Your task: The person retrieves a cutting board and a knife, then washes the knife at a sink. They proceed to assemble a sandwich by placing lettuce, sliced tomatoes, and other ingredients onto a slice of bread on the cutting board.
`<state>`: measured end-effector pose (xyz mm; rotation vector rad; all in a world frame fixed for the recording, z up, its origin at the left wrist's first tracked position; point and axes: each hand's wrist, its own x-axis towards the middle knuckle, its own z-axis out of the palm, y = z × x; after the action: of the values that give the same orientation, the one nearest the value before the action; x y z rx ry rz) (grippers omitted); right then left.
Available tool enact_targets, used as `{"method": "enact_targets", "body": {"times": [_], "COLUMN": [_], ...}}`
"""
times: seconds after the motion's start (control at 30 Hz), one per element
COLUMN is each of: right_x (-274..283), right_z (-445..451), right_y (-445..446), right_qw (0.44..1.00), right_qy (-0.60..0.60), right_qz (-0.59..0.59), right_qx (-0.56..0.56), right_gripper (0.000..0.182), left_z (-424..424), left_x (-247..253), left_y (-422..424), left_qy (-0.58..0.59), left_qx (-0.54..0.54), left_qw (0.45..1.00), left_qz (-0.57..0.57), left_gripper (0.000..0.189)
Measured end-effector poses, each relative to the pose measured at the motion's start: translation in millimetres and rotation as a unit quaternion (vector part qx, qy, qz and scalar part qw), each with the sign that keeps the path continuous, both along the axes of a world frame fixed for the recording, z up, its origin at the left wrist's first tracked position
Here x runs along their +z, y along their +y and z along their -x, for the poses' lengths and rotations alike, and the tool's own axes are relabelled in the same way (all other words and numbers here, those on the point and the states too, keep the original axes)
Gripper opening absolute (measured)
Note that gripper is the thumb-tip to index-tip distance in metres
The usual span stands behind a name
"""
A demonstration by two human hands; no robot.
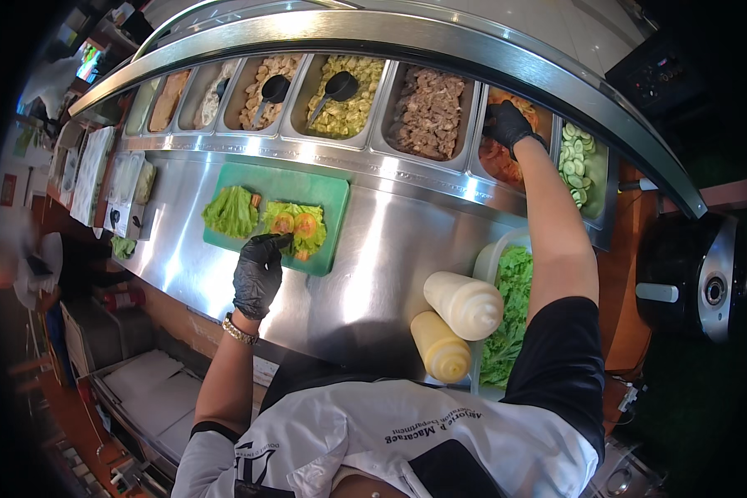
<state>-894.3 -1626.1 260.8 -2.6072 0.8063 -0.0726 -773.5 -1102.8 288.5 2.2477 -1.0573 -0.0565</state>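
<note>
My left hand [259, 274], in a black glove, is at the near edge of a green cutting board [339, 218], its fingertips by a sandwich portion of lettuce with two tomato slices [305, 225]. Whether it pinches anything is unclear. Beside that portion lies another topped with green lettuce [230, 212]; a bit of brown filling or bread shows at its edge. My right hand [508, 126], also gloved in black, reaches into a metal pan of sliced tomatoes [497, 158], with paler slices at its far end. Its fingertips are partly hidden, so its grip does not show.
Pans of brown chopped meat [432, 112], yellowish chunks [352, 99] and sliced cucumber [574, 155] line the counter [373, 249]. A white squeeze bottle [464, 305] and a yellow squeeze bottle [441, 347] stand beside a plastic tub of lettuce [509, 311]. A metal rail [398, 31] arches over the pans.
</note>
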Motion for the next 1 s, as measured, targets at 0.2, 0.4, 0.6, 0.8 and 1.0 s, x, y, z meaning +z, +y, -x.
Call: {"method": "enact_targets", "body": {"times": [0.2,0.4,0.6,0.8,1.0], "right_x": [-29.3,-11.3,128.0,173.1,147.8], "right_z": [8.5,55.0,51.5,-7.0,-110.7], "right_y": [-38.4,-54.6,59.5,194.8,308.8], "right_qw": [1.000,0.979,0.954,0.903,0.875], "right_qy": [0.011,-0.146,-0.007,0.141,0.138], "right_qz": [0.013,-0.111,-0.279,-0.380,-0.440], "right_qx": [0.015,-0.091,-0.110,0.142,0.144], "right_gripper": [0.026,0.037,0.036,0.026,0.021], "left_z": [-3.9,-10.3,-15.9,16.0,-36.8], "left_x": [-2.3,-0.3,-9.7,43.2,37.4], "left_y": [0.6,-8.0,-26.1,-57.0,-18.8], "left_qy": [-0.021,-0.002,0.141,0.633,0.631], "left_qx": [-0.003,-0.027,-0.072,-0.166,0.005], "left_qw": [1.000,1.000,0.982,0.713,0.706], "left_qz": [-0.010,0.008,0.099,0.253,0.322], "left_gripper": [0.031,0.029,0.034,0.042,0.029]}}
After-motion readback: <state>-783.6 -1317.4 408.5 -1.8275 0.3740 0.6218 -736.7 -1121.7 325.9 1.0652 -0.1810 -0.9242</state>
